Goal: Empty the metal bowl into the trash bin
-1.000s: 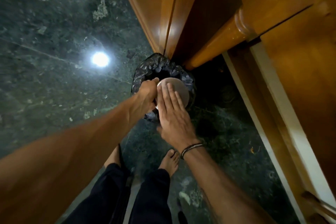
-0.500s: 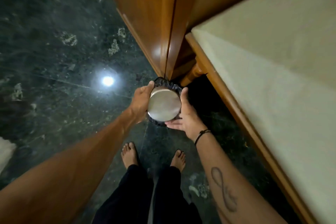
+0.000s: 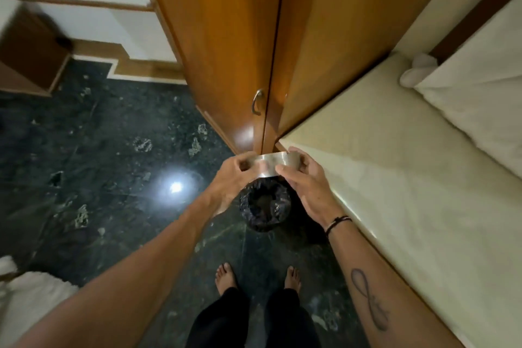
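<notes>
Metal bowl (image 3: 271, 163), one, gripped by left hand (image 3: 232, 178), right hand (image 3: 305, 181)

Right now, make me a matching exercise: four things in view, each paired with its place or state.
Things:
1. metal bowl
2. trash bin
3. wardrobe handle
4. bracelet

Places or states:
A. on the right wrist
B. on the floor, lined with a black bag
C. held in both hands
D. on a wooden door

Pairs: 1-C, 2-B, 3-D, 4-A
</notes>
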A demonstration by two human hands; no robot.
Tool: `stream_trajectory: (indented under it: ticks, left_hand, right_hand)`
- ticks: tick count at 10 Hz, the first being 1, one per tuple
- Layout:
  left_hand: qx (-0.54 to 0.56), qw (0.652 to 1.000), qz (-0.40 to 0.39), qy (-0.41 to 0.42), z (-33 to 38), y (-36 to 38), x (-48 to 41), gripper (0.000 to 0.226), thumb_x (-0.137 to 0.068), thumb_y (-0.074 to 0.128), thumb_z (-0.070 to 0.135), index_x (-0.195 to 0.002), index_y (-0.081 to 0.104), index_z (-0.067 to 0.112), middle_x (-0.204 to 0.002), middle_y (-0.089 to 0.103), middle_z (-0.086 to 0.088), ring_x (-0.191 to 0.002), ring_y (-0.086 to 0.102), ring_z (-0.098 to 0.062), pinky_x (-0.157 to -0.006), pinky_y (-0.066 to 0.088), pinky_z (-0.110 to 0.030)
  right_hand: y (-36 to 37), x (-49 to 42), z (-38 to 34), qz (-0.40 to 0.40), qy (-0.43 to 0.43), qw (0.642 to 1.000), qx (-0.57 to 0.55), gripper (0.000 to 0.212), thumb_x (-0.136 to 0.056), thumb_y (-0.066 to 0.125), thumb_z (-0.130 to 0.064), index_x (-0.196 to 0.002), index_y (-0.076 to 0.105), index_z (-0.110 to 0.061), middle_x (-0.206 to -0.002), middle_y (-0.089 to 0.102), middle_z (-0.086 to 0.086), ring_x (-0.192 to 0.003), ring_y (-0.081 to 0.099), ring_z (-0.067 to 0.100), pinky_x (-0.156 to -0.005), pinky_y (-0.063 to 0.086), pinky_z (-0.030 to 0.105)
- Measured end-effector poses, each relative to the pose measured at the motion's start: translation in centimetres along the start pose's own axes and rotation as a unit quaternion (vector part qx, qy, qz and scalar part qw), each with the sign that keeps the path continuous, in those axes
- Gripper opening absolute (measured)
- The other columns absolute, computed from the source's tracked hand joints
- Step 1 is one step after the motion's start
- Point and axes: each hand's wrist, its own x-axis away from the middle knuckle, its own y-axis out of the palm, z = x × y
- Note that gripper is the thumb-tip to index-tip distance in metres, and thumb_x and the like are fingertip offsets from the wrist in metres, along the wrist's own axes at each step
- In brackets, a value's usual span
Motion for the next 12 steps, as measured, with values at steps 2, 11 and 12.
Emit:
stream_trajectory:
  ticks: [2,11,12]
  left_hand:
    - [-0.120,0.983,-0.064,0.123,5.9,3.1,-0.5,0.088,-0.061,0.106,0.013,-0.140,0.068,0.026,-0.131,0.079,-0.002,-0.121,0.076,-0.014,-0.102,0.062,-0.030]
    - [-0.410,0.903,-0.031,0.122,3.9,25.8,-10.2,0.143,-0.074,0.100,0.024,-0.174,-0.001,0.009,-0.186,0.002,-0.006,-0.172,0.007,-0.023,-0.130,0.013,-0.022]
    - [-0.458,0.875,-0.029,0.153,6.0,25.1,-9.4,0.139,-0.081,0.093,0.041,-0.174,-0.006,0.010,-0.185,-0.009,-0.006,-0.172,-0.004,-0.022,-0.138,0.005,-0.033]
  right_hand:
    - [-6.8,2.1,-7.0,-0.045,-0.079,0.968,0.236,0.094,-0.060,0.104,-0.031,-0.144,0.061,-0.032,-0.142,0.071,-0.003,-0.134,0.067,0.016,-0.121,0.050,0.039]
    - [-27.0,-0.7,-6.6,0.027,-0.065,0.891,0.449,0.120,-0.081,0.094,-0.033,-0.171,0.018,-0.014,-0.175,0.035,0.007,-0.157,0.041,0.028,-0.120,0.040,0.036]
    - [-26.2,0.7,-8.6,0.049,-0.089,0.861,0.498,0.107,-0.090,0.085,-0.039,-0.169,0.019,-0.013,-0.178,0.026,0.008,-0.163,0.030,0.028,-0.128,0.038,0.043]
